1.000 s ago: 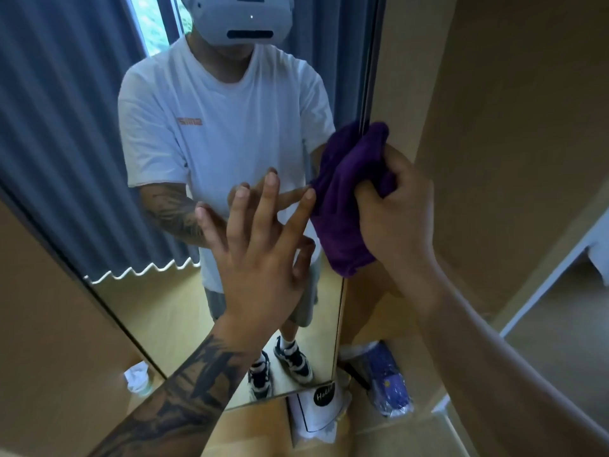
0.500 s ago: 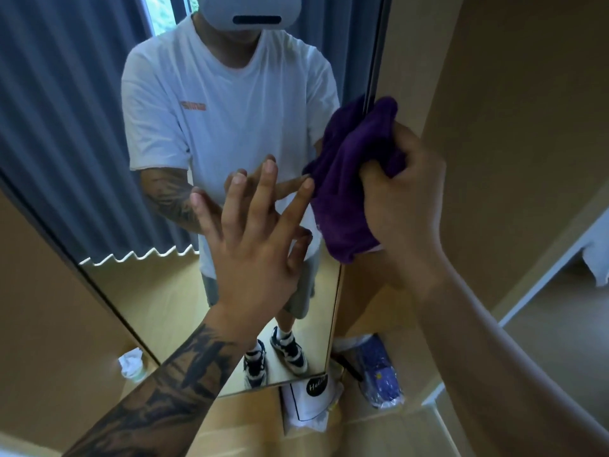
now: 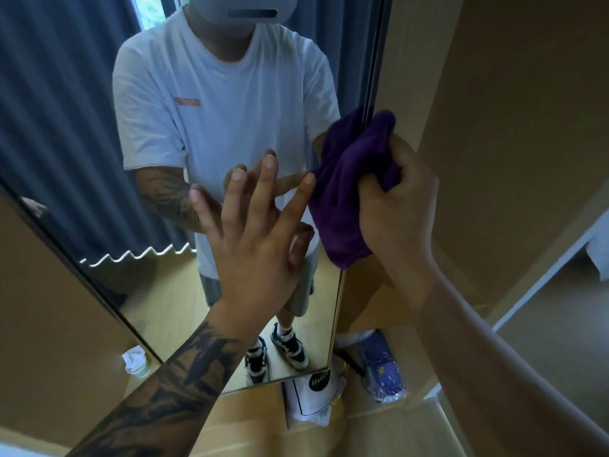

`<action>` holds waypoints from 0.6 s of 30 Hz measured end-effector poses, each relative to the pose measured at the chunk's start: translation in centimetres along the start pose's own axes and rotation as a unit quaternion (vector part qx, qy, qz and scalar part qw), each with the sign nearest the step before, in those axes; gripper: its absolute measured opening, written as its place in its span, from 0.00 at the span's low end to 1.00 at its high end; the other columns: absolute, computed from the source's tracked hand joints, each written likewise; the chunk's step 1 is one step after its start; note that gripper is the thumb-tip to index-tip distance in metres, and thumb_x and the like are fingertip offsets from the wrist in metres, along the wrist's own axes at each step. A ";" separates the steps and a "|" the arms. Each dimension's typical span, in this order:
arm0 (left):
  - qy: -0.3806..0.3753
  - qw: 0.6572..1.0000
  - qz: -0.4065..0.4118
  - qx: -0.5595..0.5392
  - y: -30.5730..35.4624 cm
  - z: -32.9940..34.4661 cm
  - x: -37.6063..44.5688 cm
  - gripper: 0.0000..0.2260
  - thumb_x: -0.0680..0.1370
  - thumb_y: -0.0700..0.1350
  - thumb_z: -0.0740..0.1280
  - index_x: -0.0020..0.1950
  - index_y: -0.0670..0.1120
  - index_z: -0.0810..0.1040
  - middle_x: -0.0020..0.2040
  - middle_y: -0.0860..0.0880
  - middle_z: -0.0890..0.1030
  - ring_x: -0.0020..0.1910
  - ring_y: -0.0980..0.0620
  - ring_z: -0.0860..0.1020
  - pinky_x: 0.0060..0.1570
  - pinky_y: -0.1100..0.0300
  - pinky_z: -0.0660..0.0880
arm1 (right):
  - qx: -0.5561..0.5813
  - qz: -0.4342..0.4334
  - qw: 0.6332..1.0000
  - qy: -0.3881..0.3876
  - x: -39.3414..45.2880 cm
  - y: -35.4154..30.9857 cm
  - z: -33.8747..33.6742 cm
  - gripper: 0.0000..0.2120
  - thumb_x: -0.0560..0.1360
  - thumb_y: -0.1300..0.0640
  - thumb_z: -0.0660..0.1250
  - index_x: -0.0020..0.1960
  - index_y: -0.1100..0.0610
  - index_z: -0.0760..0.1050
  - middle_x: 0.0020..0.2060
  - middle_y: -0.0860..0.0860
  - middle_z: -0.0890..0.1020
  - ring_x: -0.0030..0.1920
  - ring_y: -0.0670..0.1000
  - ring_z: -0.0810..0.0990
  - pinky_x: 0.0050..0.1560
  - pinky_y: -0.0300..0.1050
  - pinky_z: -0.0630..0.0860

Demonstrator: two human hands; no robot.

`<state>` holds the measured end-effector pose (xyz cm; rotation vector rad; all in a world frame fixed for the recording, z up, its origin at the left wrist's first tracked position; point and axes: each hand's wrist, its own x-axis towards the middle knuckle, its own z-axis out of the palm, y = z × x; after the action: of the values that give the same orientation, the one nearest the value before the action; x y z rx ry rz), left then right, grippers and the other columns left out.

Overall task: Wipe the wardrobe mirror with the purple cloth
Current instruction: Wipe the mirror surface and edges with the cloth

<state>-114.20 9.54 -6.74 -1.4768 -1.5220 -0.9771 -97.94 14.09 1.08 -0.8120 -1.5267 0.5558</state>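
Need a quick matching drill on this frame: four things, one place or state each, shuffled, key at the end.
Things:
1. purple cloth
2. left hand
3. right hand
4. white bag

States:
A. flat against the mirror glass, fingers spread
B. on the floor below the mirror
C. bunched at the mirror's right edge
D. grips the cloth

Pairs: 1-C, 2-A, 3-D, 4-B

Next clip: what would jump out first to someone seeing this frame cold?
The bunched purple cloth catches the eye first, gripped by the right hand and pressed against the right edge of the wardrobe mirror. Next comes the left hand at centre, fingers spread flat on the glass, meeting its own reflection. Low down, a white bag and a blue package lie on the floor by the mirror's bottom corner.
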 end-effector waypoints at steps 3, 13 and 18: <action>0.003 1.000 0.001 0.005 0.1 0.0 0.0 0.26 0.80 0.56 0.72 0.77 0.57 0.72 0.80 0.45 0.64 0.78 0.41 0.60 0.74 0.23 0.51 | 0.015 0.004 1.000 0.000 -0.8 0.8 0.3 0.13 0.80 0.68 0.64 0.57 0.53 0.78 0.41 0.47 0.82 0.40 0.47 0.81 0.41 0.36 0.78; -0.004 1.000 0.004 0.001 0.1 0.0 0.1 0.27 0.78 0.56 0.74 0.77 0.57 0.72 0.80 0.44 0.64 0.79 0.40 0.59 0.75 0.24 0.49 | -0.006 0.043 0.998 -0.041 -2.2 1.6 -0.1 0.14 0.79 0.72 0.63 0.54 0.55 0.78 0.39 0.49 0.81 0.36 0.49 0.79 0.35 0.32 0.74; 0.005 1.000 0.000 0.000 0.2 -0.1 0.1 0.26 0.79 0.56 0.73 0.77 0.57 0.73 0.80 0.45 0.64 0.79 0.41 0.59 0.75 0.24 0.49 | 0.010 0.005 1.000 0.008 -0.7 0.8 0.5 0.15 0.79 0.71 0.62 0.55 0.53 0.78 0.40 0.48 0.82 0.39 0.47 0.81 0.40 0.34 0.77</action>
<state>-114.02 9.53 -6.59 -1.4714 -1.5145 -0.9832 -98.28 14.12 -0.05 -0.8075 -1.5011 0.5696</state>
